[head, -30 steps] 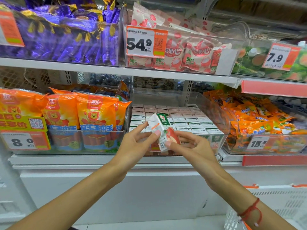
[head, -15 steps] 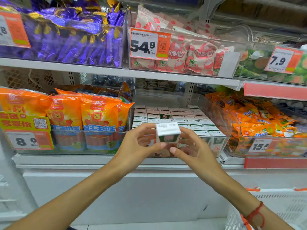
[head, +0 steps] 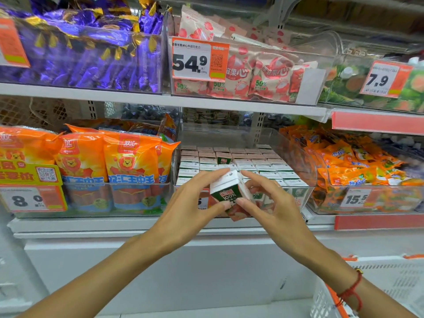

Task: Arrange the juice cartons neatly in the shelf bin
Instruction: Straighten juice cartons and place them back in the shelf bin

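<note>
Both hands pinch one carton [head: 230, 194] between them, left hand [head: 190, 207] at its 9 o'clock, right hand [head: 269, 206] at its 3 o'clock. Tilted, it sits in front of the bin [head: 305, 193], whose packed cartons [head: 241, 160] lie at its 12 o'clock.

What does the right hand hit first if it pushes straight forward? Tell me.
Probably the front wall of the clear shelf bin, just behind the right hand and the juice carton it holds with the left hand. Depth is unclear.
</note>
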Motion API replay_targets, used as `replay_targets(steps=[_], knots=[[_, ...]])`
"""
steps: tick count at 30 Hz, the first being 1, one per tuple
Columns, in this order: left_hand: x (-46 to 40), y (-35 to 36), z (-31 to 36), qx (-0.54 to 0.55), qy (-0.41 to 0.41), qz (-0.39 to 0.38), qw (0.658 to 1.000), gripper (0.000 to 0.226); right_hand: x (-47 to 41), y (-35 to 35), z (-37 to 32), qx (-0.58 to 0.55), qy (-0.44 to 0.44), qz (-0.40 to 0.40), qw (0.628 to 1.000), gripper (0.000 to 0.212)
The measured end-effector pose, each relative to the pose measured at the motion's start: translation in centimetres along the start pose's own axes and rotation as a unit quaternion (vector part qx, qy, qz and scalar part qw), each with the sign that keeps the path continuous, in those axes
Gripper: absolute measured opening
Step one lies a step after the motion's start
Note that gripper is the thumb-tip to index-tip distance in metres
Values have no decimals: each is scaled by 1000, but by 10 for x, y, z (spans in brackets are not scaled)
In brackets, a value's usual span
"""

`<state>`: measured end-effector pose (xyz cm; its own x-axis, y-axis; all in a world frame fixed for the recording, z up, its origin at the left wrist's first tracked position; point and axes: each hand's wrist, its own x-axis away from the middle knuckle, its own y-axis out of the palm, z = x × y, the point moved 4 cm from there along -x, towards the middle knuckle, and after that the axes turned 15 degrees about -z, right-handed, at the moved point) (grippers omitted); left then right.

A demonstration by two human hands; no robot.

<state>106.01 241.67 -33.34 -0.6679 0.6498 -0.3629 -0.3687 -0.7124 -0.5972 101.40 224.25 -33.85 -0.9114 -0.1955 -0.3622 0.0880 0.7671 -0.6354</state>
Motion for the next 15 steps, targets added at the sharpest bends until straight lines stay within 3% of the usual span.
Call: replay_targets(steps=[5,8,12,15], knots=[[-12,-4,-7,-5,-14,-42,999,52,-14,-5,0,61,-34,1,998,31],[-23,-11,-10,-33,-15,-42,998,45,-26,-9,11,74,-39,-5,996,34],[-53,-22,-16,-18,-5,71,997,37,-51,-25,45,85,12,0,996,37],[-88,-20,-26,0,-21,142,990,32,-65,-32,76,198,98,-28,975,47]])
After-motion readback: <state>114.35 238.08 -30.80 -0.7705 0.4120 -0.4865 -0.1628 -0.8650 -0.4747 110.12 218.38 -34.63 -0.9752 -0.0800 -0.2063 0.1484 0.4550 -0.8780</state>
